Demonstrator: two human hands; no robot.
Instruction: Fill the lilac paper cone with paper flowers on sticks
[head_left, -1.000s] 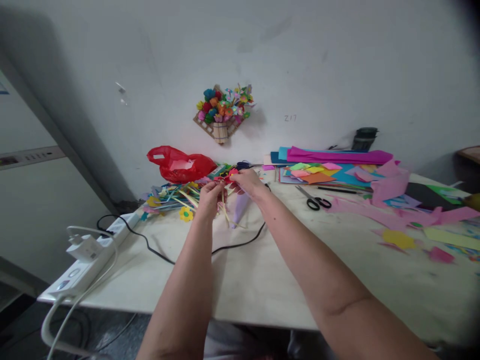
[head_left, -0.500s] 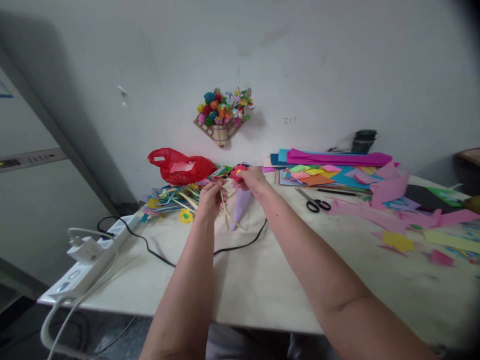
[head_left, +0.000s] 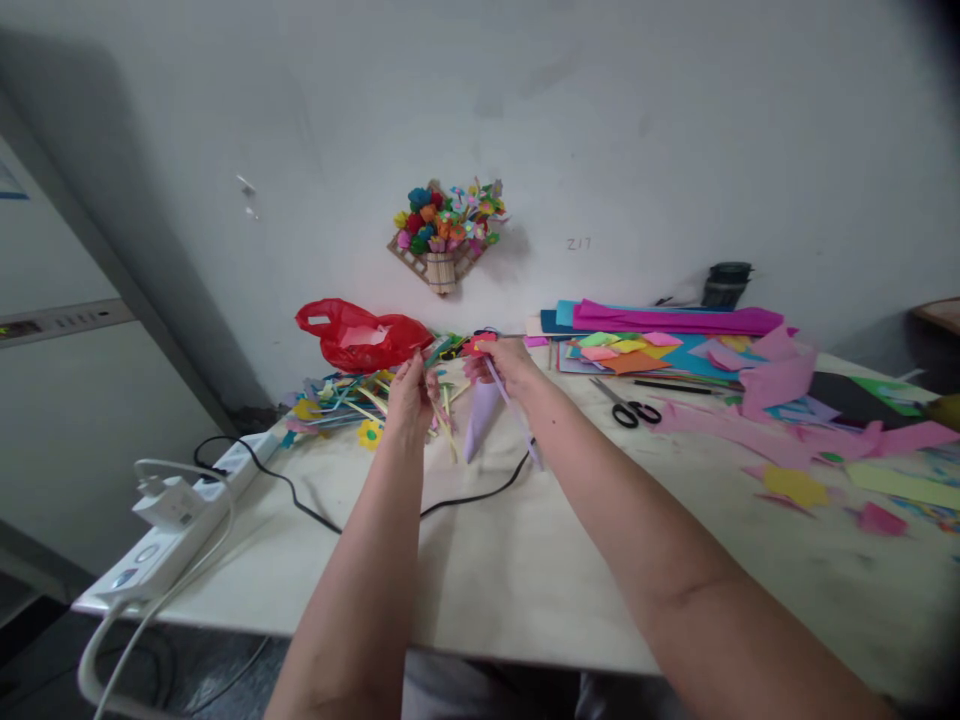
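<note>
My right hand (head_left: pixel 504 364) is closed on a red paper flower (head_left: pixel 477 346) with a lilac stem (head_left: pixel 516 416) that slants down past my wrist. Just to its left, my left hand (head_left: pixel 412 392) is closed round a bunch of paper flower stems (head_left: pixel 445 420), yellow and green. Behind the bunch a lilac paper cone (head_left: pixel 480 416) lies on the table (head_left: pixel 525 560). A heap of finished paper flowers (head_left: pixel 337 398) lies to the left of my left hand.
A red plastic bag (head_left: pixel 361 334) sits by the wall. Scissors (head_left: pixel 627 402), coloured paper sheets (head_left: pixel 660 336) and pink scraps (head_left: pixel 787 400) cover the right side. A black cable (head_left: pixel 315 510) crosses to a white power strip (head_left: pixel 180 520) at the left edge. A flower basket (head_left: pixel 447 232) hangs on the wall.
My right hand has pulled the red flower away from the bunch, and its lilac stem now shows below my wrist. My left hand has lifted slightly with the stems.
</note>
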